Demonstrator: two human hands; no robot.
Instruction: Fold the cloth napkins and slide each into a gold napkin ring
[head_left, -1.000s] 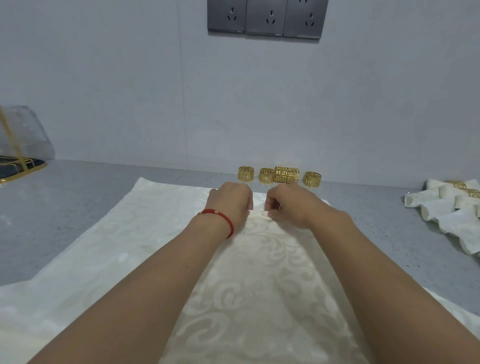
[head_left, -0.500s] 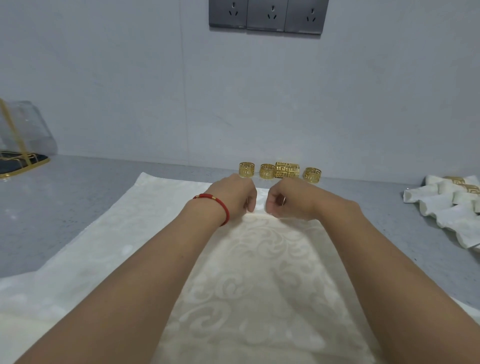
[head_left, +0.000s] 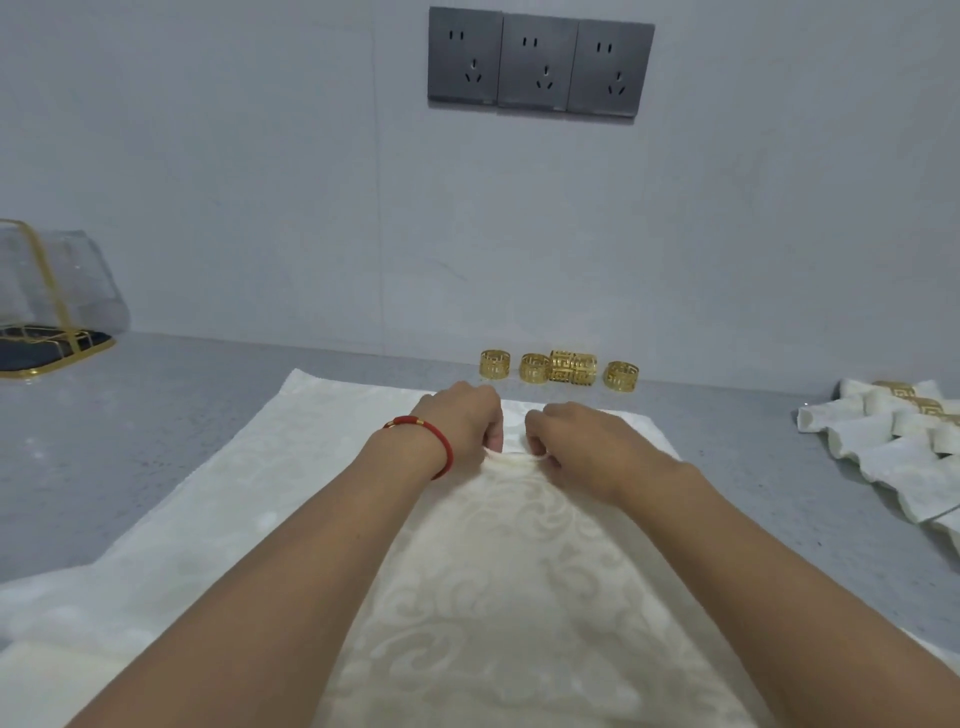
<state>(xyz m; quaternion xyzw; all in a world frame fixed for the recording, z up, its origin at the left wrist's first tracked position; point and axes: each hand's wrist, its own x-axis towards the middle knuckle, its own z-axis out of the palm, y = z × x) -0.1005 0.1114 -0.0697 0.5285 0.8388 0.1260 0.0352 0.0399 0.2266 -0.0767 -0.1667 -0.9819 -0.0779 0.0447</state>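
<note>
Counter (head_left: 156, 441): grey speckled, matte.
Napkin (head_left: 493, 571): cream damask, scroll pattern, spread flat mid-counter.
Left hand (head_left: 462, 421), right hand (head_left: 576, 441): fingers curled, pinching raised fold near far edge.
Rings (head_left: 563, 368): gold fretwork row by wall.

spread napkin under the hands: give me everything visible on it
The napkin is cream cloth with a woven scroll pattern, lying flat on the grey counter. Its far edge stops short of the gold rings. The left hand and right hand pinch up a small ridge near that edge. Both forearms lie over it.

left hand (head_left: 465, 423), right hand (head_left: 576, 441), fingers curled, pinching
</note>
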